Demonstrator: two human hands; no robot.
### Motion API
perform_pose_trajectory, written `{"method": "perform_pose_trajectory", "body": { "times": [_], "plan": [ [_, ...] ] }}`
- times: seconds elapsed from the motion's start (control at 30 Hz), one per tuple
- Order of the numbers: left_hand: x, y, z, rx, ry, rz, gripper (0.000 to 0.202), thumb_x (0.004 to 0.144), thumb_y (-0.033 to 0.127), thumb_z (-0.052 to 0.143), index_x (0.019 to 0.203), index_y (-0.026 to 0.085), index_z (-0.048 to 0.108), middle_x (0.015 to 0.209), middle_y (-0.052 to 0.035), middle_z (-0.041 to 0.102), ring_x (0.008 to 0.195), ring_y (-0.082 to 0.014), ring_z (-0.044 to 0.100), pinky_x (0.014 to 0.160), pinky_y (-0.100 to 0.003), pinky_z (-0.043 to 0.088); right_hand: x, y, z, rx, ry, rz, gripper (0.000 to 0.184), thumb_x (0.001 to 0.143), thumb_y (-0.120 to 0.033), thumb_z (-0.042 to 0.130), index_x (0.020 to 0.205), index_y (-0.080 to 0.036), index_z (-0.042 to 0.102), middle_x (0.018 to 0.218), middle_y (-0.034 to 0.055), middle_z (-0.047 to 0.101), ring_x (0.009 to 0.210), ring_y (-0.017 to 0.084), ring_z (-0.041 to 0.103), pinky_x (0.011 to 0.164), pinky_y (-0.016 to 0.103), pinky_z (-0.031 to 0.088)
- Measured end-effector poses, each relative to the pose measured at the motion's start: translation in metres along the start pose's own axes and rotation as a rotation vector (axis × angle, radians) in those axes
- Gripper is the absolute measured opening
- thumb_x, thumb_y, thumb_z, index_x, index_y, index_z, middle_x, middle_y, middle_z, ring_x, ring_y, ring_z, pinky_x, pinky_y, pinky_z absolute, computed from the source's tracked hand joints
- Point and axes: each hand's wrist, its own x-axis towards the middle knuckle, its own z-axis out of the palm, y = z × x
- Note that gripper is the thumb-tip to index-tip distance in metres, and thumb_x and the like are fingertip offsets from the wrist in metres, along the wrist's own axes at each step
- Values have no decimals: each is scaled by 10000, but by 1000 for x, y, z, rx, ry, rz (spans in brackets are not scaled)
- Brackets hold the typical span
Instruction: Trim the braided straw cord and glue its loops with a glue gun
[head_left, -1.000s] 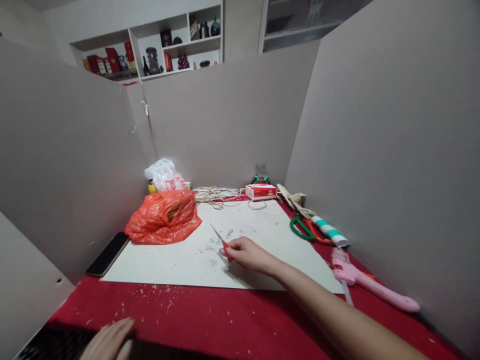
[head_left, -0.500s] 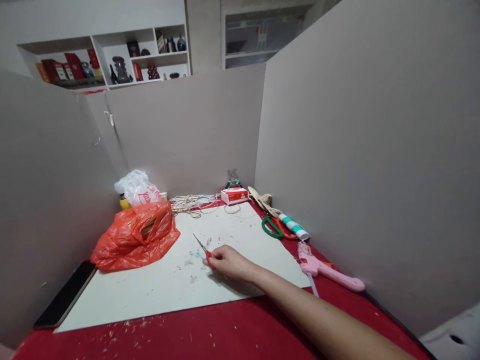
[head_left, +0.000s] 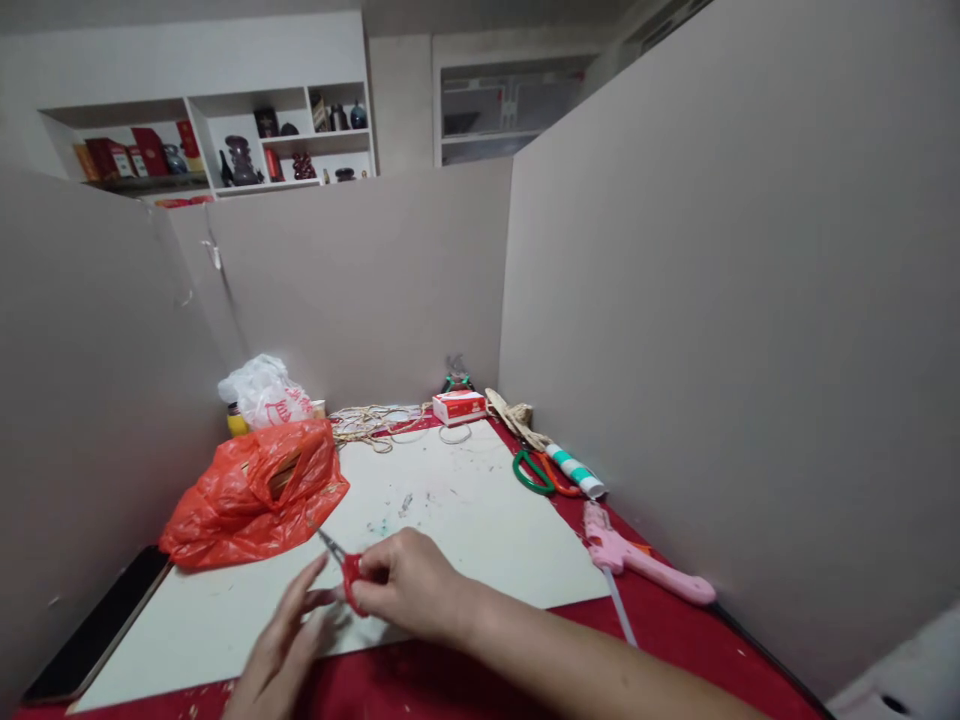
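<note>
A small pair of red-handled scissors (head_left: pixel 351 578) is in my right hand (head_left: pixel 409 580), its fingers closed round the handles. The metal blades point up and to the left, toward the orange plastic bag. My left hand (head_left: pixel 281 635) is low in the view, left of the scissors, with its fingers apart and somewhat blurred. Its fingertips come close to the scissor handles; whether they touch I cannot tell. Both hands are above the near part of a white sheet (head_left: pixel 465 520), which has small dark marks and scraps on it.
On the left are an orange plastic bag (head_left: pixel 255 500) with brown sticks inside and a phone (head_left: pixel 101 625). A white bag (head_left: pixel 266 390), cord (head_left: pixel 367 425) and a red-white box (head_left: pixel 459 406) line the back. Green-handled scissors (head_left: pixel 534 472) and a pink glue gun (head_left: pixel 645 565) lie right.
My left hand has come into view from below. My right hand has moved left and nearer to me with the scissors. The camera view has shifted slightly.
</note>
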Motion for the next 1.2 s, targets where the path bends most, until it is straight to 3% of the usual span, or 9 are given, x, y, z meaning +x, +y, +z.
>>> {"method": "perform_pose_trajectory", "body": {
  "times": [0.1, 0.17, 0.3, 0.43, 0.6, 0.8, 0.9, 1.03, 1.2],
  "plan": [
    [30, 31, 49, -164, -80, -4, 560, 820, 548, 497, 1245, 193, 581, 1374, -82, 510, 1293, -275, 418, 1049, -389, 374, -9, 3, -11, -98, 53, -48, 149, 728, -295, 602, 680, -217, 720, 685, -20, 690, 545, 97, 521, 527, 202, 313],
    [43, 43, 67, -234, -133, -7, 527, 821, 527, 507, 1195, 172, 616, 1332, -100, 548, 1239, -285, 476, 997, -391, 430, -15, 15, -20, -113, 77, -30, 156, 735, -278, 583, 699, -223, 725, 713, -19, 703, 539, 91, 512, 525, 195, 310],
    [58, 53, 81, -218, -276, 26, 475, 787, 497, 574, 1124, 172, 657, 1207, -94, 636, 1132, -277, 552, 945, -366, 459, -24, 40, -30, -135, 73, 59, 176, 724, -254, 562, 656, -192, 712, 568, -21, 649, 483, 88, 456, 487, 200, 282],
    [69, 63, 92, -179, -387, 102, 407, 804, 486, 559, 1063, 195, 675, 1040, -60, 687, 970, -228, 596, 884, -304, 460, -25, 54, -33, 31, 63, 85, 179, 732, -220, 535, 678, -185, 702, 804, -12, 707, 622, 104, 570, 569, 191, 346],
    [81, 70, 102, -153, -435, 96, 346, 860, 440, 501, 1002, 174, 672, 813, -26, 650, 805, -180, 572, 785, -278, 458, -22, 66, -37, 280, -67, 163, 267, 805, -263, 468, 665, -143, 661, 656, -12, 646, 528, 93, 522, 542, 192, 356],
    [86, 71, 106, -246, -366, 97, 323, 878, 424, 467, 999, 169, 625, 862, -36, 644, 820, -181, 580, 800, -290, 454, -17, 68, -35, 91, 159, 136, 181, 757, -226, 509, 636, -168, 630, 580, -11, 596, 549, 110, 495, 548, 208, 339],
    [89, 71, 102, -205, -342, 179, 299, 881, 416, 467, 937, 162, 616, 834, -41, 629, 801, -178, 567, 778, -278, 451, -11, 68, -35, 285, 37, 119, 211, 790, -251, 459, 617, -175, 554, 550, -31, 526, 500, 97, 469, 518, 204, 356],
    [94, 67, 96, -144, -359, 229, 254, 890, 380, 458, 861, 167, 593, 800, -38, 615, 761, -170, 558, 751, -269, 444, -3, 72, -30, 560, -212, 275, 168, 801, -334, 453, 760, -188, 524, 503, -69, 443, 397, 95, 430, 419, 201, 342],
    [105, 58, 95, -222, -353, 218, 200, 873, 334, 490, 910, 163, 586, 850, -45, 608, 817, -167, 554, 759, -259, 436, 8, 77, -21, 363, 215, 239, 230, 748, -273, 541, 552, -154, 528, 526, -30, 490, 523, 95, 442, 527, 207, 348]
  ]
}}
